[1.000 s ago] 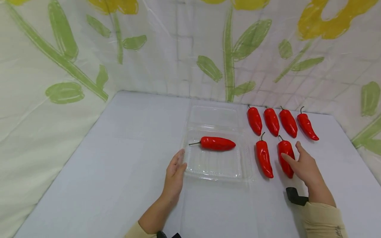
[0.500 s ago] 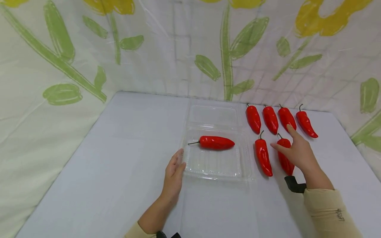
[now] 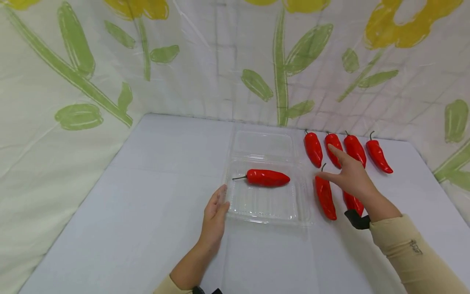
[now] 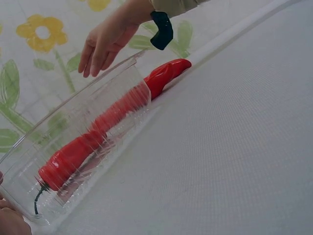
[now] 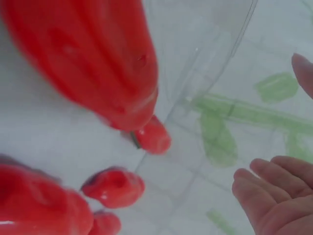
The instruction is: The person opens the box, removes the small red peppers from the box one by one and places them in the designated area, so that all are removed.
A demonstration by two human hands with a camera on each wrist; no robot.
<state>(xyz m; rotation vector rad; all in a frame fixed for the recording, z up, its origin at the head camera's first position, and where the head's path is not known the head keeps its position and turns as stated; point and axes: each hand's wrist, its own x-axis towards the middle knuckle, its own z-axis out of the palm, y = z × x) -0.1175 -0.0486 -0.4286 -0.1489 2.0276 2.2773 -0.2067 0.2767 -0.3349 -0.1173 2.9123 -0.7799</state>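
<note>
A red chili pepper [image 3: 268, 178] lies across a clear plastic clamshell box [image 3: 264, 208] in the head view. Its lid is folded open to the back. My left hand [image 3: 214, 222] holds the left side of the box near the front corner, thumb at the rim. My right hand [image 3: 350, 173] hovers over the peppers to the right, thumb and forefinger spread, holding nothing. Below its thumb is the front-row pepper [image 3: 326, 200]; another front pepper [image 3: 353, 203] is partly hidden by the hand. In the right wrist view the hand [image 5: 279, 200] is apart from the peppers.
Behind lies a back row: a left pepper [image 3: 313, 149], one near my fingertip [image 3: 335, 157], another behind the hand [image 3: 354, 148], and a rightmost one [image 3: 379, 156]. A flower-painted curtain [image 3: 253, 53] hangs along the back edge of the white table [image 3: 147, 196].
My right hand has lifted from around the right front pepper and moved left and backward, holding nothing. The left hand, box and peppers stay put.
</note>
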